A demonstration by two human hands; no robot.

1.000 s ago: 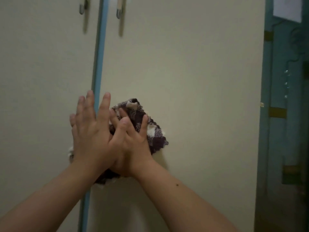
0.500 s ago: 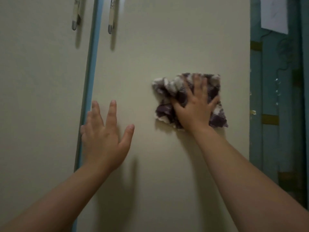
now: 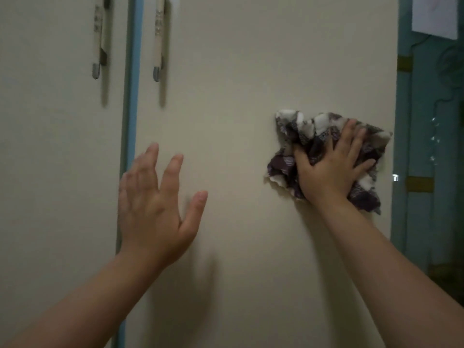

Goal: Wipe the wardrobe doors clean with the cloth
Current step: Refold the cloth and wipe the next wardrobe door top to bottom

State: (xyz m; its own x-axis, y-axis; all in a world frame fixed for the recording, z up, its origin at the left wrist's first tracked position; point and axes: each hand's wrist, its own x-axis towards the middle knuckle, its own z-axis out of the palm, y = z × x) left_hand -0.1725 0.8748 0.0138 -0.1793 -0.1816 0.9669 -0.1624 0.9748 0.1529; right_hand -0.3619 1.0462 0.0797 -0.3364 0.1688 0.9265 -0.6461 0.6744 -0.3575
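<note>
Cream-coloured, flat wardrobe doors fill most of the head view: a left door panel point(image 3: 50, 172) and a wider right door panel point(image 3: 251, 71), separated by a narrow vertical blue strip point(image 3: 130, 121). Two slim, pale bar handles hang upright near the top, one on the left door point(image 3: 97, 41) and one on the right door point(image 3: 158, 41), on either side of the strip.

A crumpled purple-and-white patterned cloth point(image 3: 301, 131) lies flat against the right door, near that panel's right edge and at about mid-height of the view. The right hand point(image 3: 331, 169) rests on it with fingers straight and fanned apart, palm pressing the fabric against the panel; cloth shows around the hand on the left, above and on the right.

The left hand point(image 3: 153, 212) is raised before the right door, just beside the blue strip and well apart from the cloth. Its fingers are straight and spread, the thumb angled outward, and it holds nothing. Its blurred shadow point(image 3: 195, 285) falls on the panel below it; whether the palm touches the door cannot be told.

At far right stands a teal surface point(image 3: 426, 222) with a white sheet of paper point(image 3: 434, 13) at the top.
</note>
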